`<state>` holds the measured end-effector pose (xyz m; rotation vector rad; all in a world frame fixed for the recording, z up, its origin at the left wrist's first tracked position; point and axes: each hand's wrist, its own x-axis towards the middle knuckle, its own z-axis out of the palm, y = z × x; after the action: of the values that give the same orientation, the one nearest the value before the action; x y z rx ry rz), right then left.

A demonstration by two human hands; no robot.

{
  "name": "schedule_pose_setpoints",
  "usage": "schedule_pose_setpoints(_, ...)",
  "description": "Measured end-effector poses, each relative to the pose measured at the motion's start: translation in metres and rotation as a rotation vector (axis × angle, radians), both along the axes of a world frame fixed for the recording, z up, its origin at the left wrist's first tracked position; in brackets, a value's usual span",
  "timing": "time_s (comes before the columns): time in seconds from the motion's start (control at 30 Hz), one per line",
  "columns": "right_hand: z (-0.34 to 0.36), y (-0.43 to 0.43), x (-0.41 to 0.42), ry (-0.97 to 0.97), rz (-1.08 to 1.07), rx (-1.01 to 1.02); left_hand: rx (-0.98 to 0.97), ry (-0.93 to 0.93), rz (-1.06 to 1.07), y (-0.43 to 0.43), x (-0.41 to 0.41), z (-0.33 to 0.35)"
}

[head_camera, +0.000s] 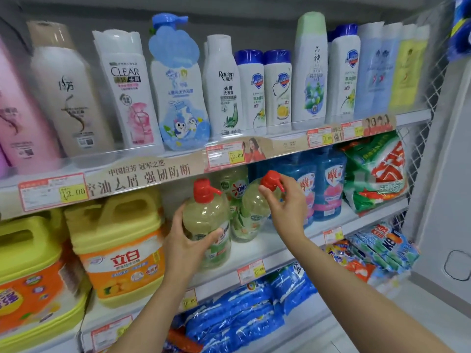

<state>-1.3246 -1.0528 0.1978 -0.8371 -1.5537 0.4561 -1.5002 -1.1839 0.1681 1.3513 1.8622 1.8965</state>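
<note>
1. Currently, the step in hand is judged to be the squaring-up of two dish-soap bottles on the shelf board (270,247), which runs just below both hands.
2. Left hand (187,242): thumb and fingers curl round the belly of the near bottle (207,217), with the thumb across its front label. The bottle stands upright, and its base seems to rest on the board, though blur leaves this uncertain.
3. Right hand (286,203): thumb and fingertips pinch the red pump cap (271,181) of the far bottle (252,216), which stands below and to the left of this hand, just beside the near bottle.
4. Next move, as a judgement: a small twist at the pinched cap to turn its spout in line with the near bottle's spout (205,191), while the left hand steadies its bottle. The pump neck is narrow, so a light torque is called for.
5. Materials: both bottles are clear, glossy, rounded plastic holding pale green liquid. The caps are opaque red, beaked and smooth, and the labels are thin printed film.
6. Surroundings: a squat yellow jug (119,240) with a moulded handle stands left of the left hand, and blue bottles (327,184) stand just beyond the right hand.
</note>
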Motion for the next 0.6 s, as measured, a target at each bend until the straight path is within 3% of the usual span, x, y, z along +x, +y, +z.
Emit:
schedule_pose_setpoints(0.3, 0.007, 0.032, -0.024, -0.046, -0.069, -0.048, -0.055, -0.042, 0.088, 0.041, -0.021, -0.004)
schedule_pose_setpoints(0.6, -0.004, 0.052, -0.050, -0.164, 0.217, -0.182, -0.087, 0.005, 0.095, 0.049, -0.028, -0.004)
